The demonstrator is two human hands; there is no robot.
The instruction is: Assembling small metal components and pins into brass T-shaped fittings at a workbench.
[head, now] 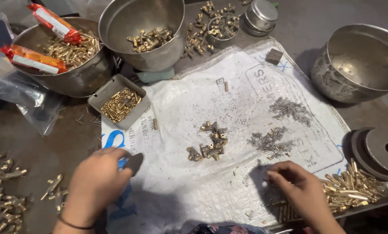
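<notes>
My left hand [96, 184] rests at the left edge of a white printed sheet [202, 99], fingers curled over a small dark flat piece [134, 163]. My right hand [302, 190] hovers low over the sheet's lower right, fingers bent and pinched together; whether it holds a small part is hidden. A cluster of brass fittings [209, 143] lies in the sheet's middle between the hands. Small grey springs [280, 125] are scattered to the right of them. A pile of thin brass pins [348, 188] lies just right of my right hand.
Steel bowls stand at the back: one with brass pins and orange packets [68, 52], one with brass fittings [146, 34], another at far right [358, 60]. A small grey tray of brass parts [119, 102], a round metal weight [378, 151] and loose brass parts at left [3, 190] lie around.
</notes>
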